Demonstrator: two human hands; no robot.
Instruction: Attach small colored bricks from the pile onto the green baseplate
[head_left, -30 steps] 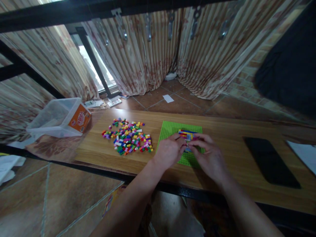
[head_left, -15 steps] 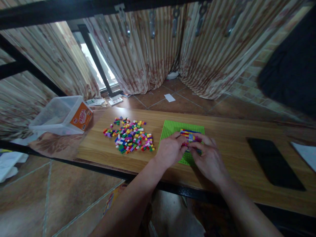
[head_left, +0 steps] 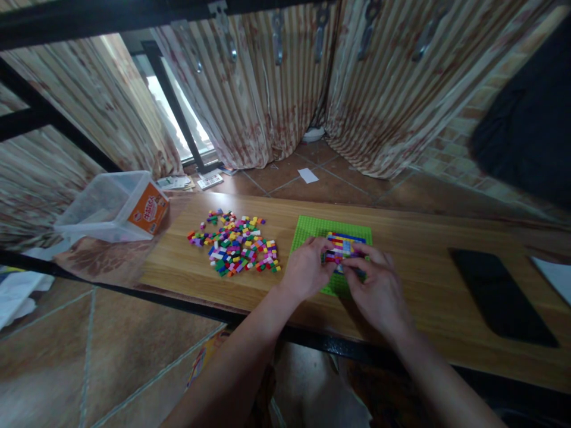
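Observation:
A green studded baseplate (head_left: 307,229) lies on the wooden table with a patch of multicoloured toy bricks (head_left: 347,242) built on it. My left hand (head_left: 308,267) is at the left side of this patch, its fingers curled and closed at the bricks. From the right, my right hand (head_left: 375,282) reaches in with thumb and fingers brought together over the patch's near side. Whatever is between the fingertips of either hand is too small and hidden to name. My hands cover the near part of the brick patch.
Loose coloured bricks (head_left: 236,244) are spread left of the baseplate. A clear plastic bin (head_left: 104,208) with an orange label stands at the table's left end. A black flat object (head_left: 502,297) and a white sheet (head_left: 555,276) lie on the right. A dark bar with hooks crosses above.
My right hand has drawn slightly toward the near right, and my left fingers have shifted a little left, so more of the brick patch shows. The view has shifted slightly.

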